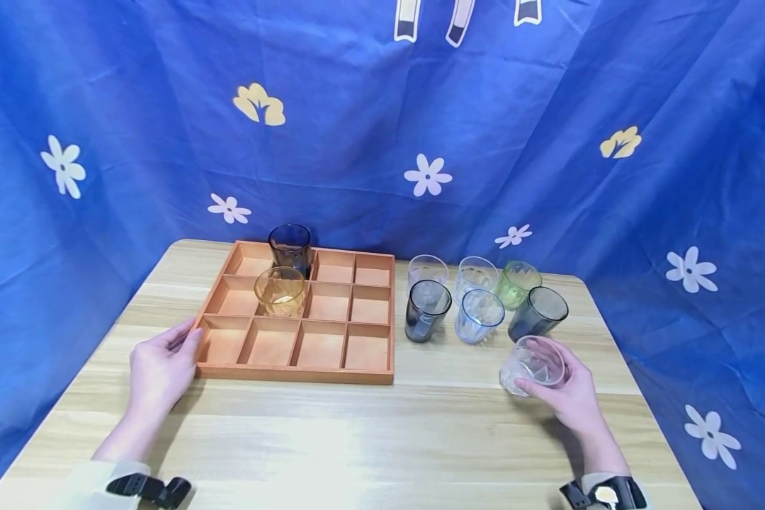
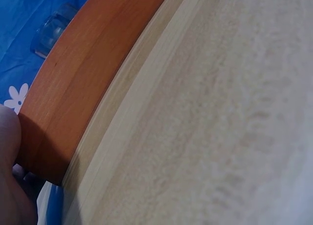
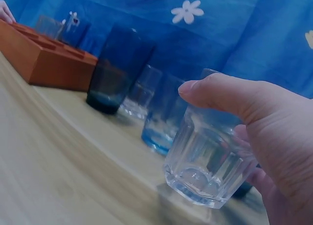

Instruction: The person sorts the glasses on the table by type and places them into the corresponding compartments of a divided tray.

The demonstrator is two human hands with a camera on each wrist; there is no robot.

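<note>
My right hand grips a clear faceted glass tumbler round its side, thumb on the near face. The tumbler leans a little, its base close over the tabletop at the right. My left hand holds the left front corner of a brown wooden divided tray, thumb and fingers on either side of the wall. In the tray's back row stands a dark glass. An amber glass sits in the middle row, just in front of it.
Right of the tray stand several glasses: a dark grey one, a pale blue one, a smoky one, a green one and two clear ones, left and right. A blue patterned cloth hangs behind the wooden table.
</note>
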